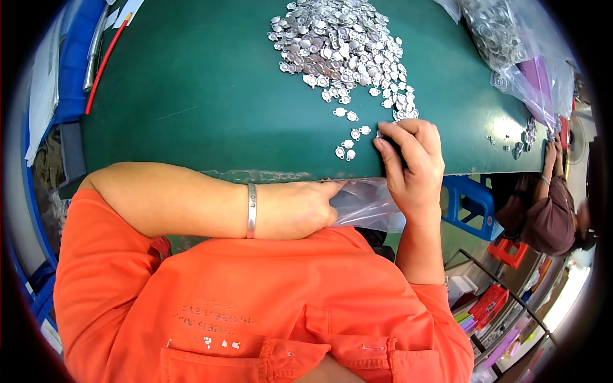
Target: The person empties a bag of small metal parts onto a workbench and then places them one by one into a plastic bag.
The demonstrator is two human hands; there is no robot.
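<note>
A large pile of small silvery round metal charms (338, 45), each with a little loop, lies on the green tabletop (211, 96). Several loose charms (348, 143) are scattered between the pile and the near edge. My right hand (415, 159) is over the table at the pile's near end, thumb and forefinger pinched on a single charm (378, 134), mostly hidden by the fingertips. Below the table edge, my left hand (297, 207) is closed on a clear plastic bag (367, 204). The left fingers are partly hidden, and the bag hangs between both hands.
A red pencil (108, 64) and a metal tube (96, 48) lie at the left by a blue bin (71, 89). Clear bags of metal parts (498, 38) stand far right. Beyond are a blue stool (469, 204) and another person's arm (548, 169) at the table.
</note>
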